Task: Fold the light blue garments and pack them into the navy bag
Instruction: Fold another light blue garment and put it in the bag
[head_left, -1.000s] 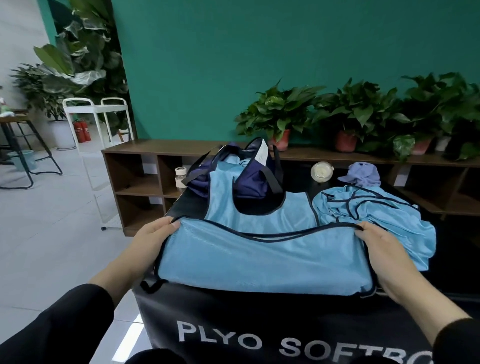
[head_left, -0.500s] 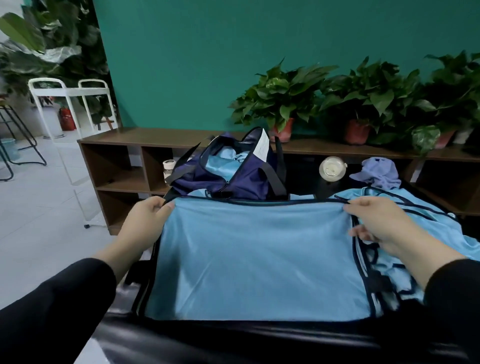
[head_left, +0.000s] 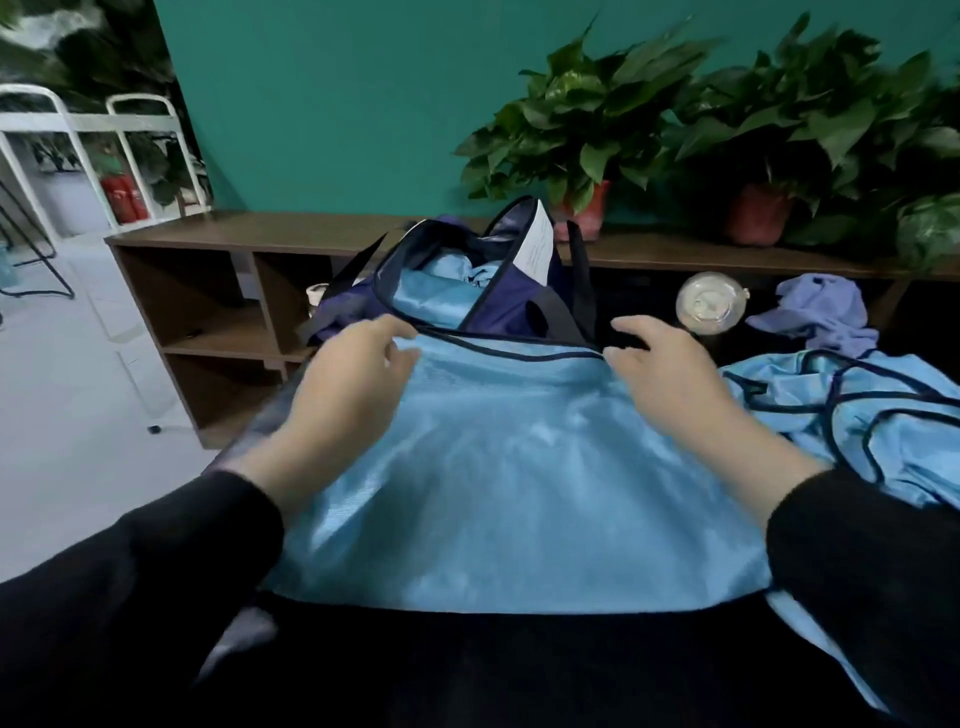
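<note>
A folded light blue garment (head_left: 509, 467) with navy trim lies flat on the black table (head_left: 519, 665) in front of me. My left hand (head_left: 348, 384) grips its far left edge, and my right hand (head_left: 670, 384) pinches its far right edge. Both hands sit just in front of the navy bag (head_left: 519, 306). The bag stands open with light blue fabric (head_left: 441, 280) inside and a white tag on its handle. A crumpled pile of more light blue garments (head_left: 857, 415) lies on the right.
A purple cap (head_left: 821, 312) and a round clear container (head_left: 709, 306) sit behind the pile. A brown low shelf (head_left: 218, 291) with potted plants (head_left: 582, 140) runs along the green wall. A white rack (head_left: 78, 135) stands at the far left on the floor.
Both hands carried the garment's near edge away from me, folding it over itself up to the bag. They then moved closer together along the far edge. My view has leaned in.
</note>
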